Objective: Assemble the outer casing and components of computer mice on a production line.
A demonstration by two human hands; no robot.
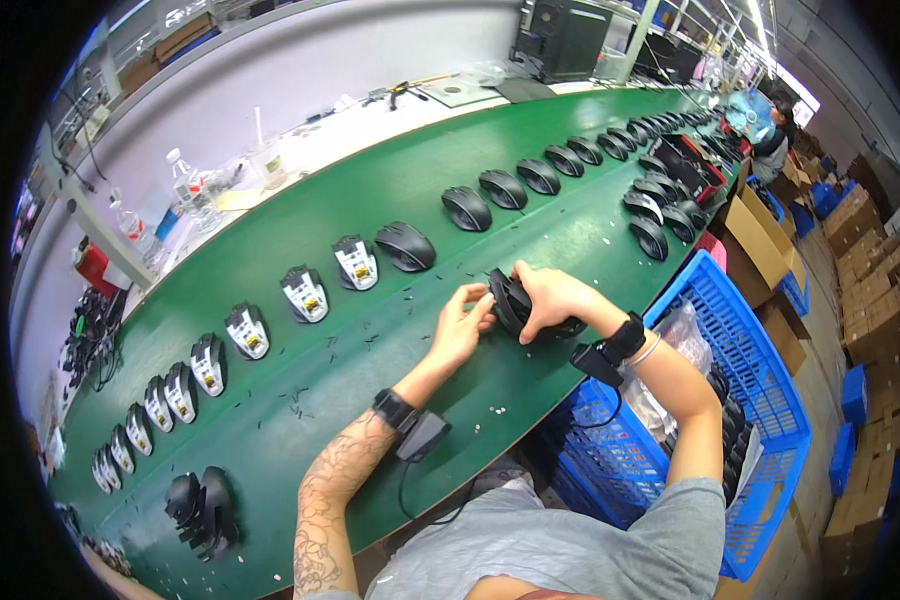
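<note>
My right hand [558, 297] gripping a black mouse [509, 304] mid-frame, my left hand [459, 326] at its edge, pinch unclear, green bench [574, 236] beneath

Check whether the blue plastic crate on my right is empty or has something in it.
Not empty: the blue plastic crate holds crumpled clear plastic and dark rounded items. How full, I cannot tell.

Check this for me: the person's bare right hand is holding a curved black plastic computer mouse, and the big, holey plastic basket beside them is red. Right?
Not quite: the big, holey plastic basket is blue, not red, as the head view shows. The bare right hand does hold the black mouse.
</note>
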